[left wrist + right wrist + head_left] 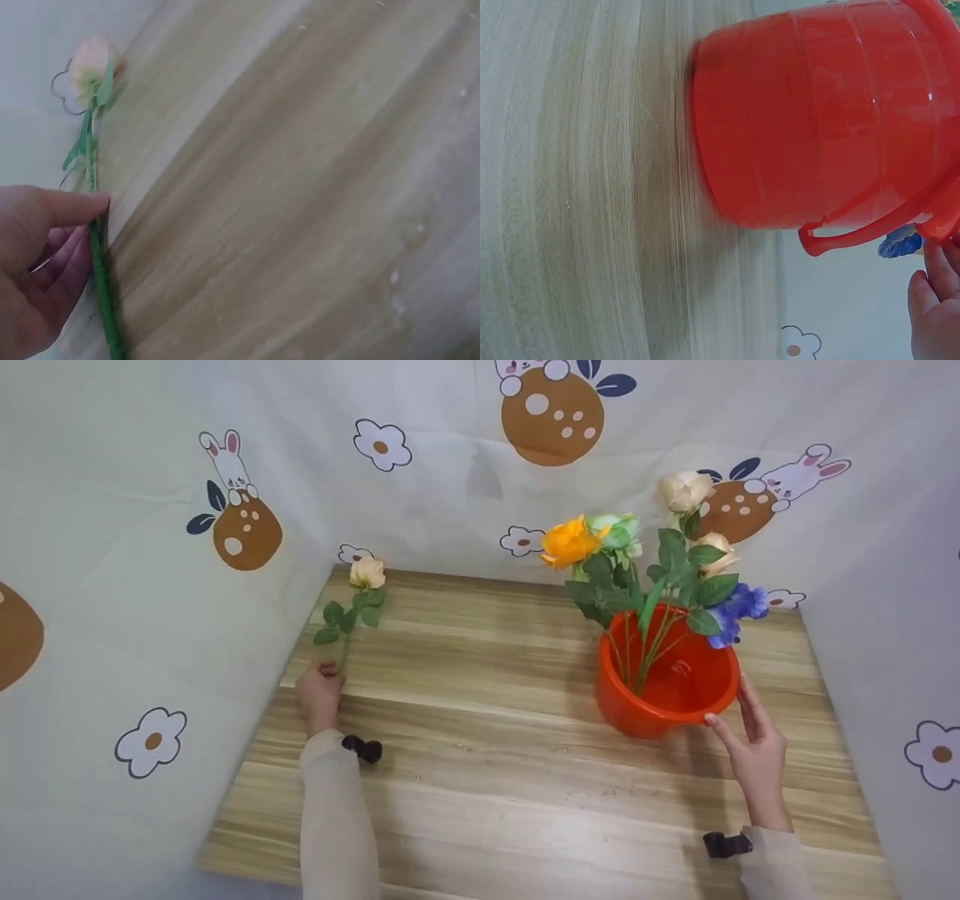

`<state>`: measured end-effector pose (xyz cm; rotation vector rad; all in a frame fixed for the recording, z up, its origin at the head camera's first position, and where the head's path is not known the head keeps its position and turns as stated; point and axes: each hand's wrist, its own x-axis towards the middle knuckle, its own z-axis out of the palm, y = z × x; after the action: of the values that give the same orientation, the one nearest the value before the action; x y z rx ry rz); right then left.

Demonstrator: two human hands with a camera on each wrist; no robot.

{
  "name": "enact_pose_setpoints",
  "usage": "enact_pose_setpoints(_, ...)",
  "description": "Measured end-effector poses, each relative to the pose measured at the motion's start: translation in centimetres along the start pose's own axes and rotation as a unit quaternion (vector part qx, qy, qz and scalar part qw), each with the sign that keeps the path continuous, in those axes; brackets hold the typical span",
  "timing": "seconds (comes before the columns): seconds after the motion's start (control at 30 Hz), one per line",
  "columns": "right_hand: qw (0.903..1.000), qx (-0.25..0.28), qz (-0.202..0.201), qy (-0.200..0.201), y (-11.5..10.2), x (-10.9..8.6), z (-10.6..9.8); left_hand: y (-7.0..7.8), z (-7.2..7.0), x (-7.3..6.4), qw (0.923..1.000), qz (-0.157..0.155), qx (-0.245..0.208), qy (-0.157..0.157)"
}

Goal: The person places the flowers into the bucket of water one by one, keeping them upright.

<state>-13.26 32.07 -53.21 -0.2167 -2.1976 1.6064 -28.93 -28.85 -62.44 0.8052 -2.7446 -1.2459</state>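
The left hand [319, 695] pinches the green stem of a peach artificial rose [367, 572], which lies flat along the left edge of the wooden table [480, 780]. The right hand [754, 746], fingers straight, touches the rim of the red plastic bucket [664, 697]. The bucket stands at the table's right rear and holds an orange rose [570, 542], cream roses [684, 491] and a blue flower [739, 611].

Wooden table [480, 780], cartoon-print cloth [135, 547]

The stem [103, 292] runs off the left wrist view's bottom edge; its bloom [91, 58] looks blurred, perhaps peach.
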Motion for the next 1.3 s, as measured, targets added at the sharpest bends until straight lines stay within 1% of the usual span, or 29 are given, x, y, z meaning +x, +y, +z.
enact_pose_setpoints(0.03, 1.0000, 0.001, 0.002, -0.001, 0.1, 0.0, 0.0, 0.1, 0.1, -0.2, 0.9998, -0.001, 0.019, -0.002)
enact_pose_setpoints(0.1, 1.0000, 0.002, 0.005, -0.002, 0.2, 0.0, 0.0, 0.3, 0.2, -0.4, 0.9991, -0.002, 0.042, -0.006)
enact_pose_setpoints(0.2, 0.9999, 0.011, 0.011, -0.003, 0.3, 0.0, 0.0, 0.3, 0.5, -0.6, 0.9983, 0.002, 0.057, -0.011)
enact_pose_setpoints(0.3, 0.9997, 0.018, 0.013, -0.003, 0.2, 0.0, 0.0, 0.3, 0.7, -0.8, 0.9986, 0.005, 0.051, -0.009)
enact_pose_setpoints(0.37, 0.9996, 0.025, 0.009, -0.002, 0.2, 0.0, 0.0, 0.5, 0.6, -1.0, 0.9990, 0.007, 0.044, -0.006)
enact_pose_setpoints(0.57, 0.9998, 0.021, -0.002, -0.001, 0.3, -0.1, 0.1, 2.2, -0.5, -1.2, 0.9997, 0.003, 0.025, 0.000)
enact_pose_setpoints(0.7, 0.9997, 0.025, 0.000, 0.001, 0.2, -0.1, 0.1, 3.5, -1.4, -1.5, 1.0000, 0.002, 0.004, 0.005)
enact_pose_setpoints(0.9, 0.9996, 0.027, -0.002, 0.004, 0.1, -0.1, 0.1, 5.3, -2.5, -2.1, 0.9991, -0.002, -0.041, -0.007)
enact_pose_setpoints(1.07, 0.9993, 0.037, -0.002, 0.006, 0.4, 0.0, 0.1, 6.6, -3.1, -2.5, 0.9955, 0.025, -0.091, 0.001)
enact_pose_setpoints(1.3, 0.9994, 0.030, 0.015, 0.009, 2.4, 0.5, -0.4, 7.6, -3.3, -3.0, 0.9875, 0.054, -0.147, 0.021)
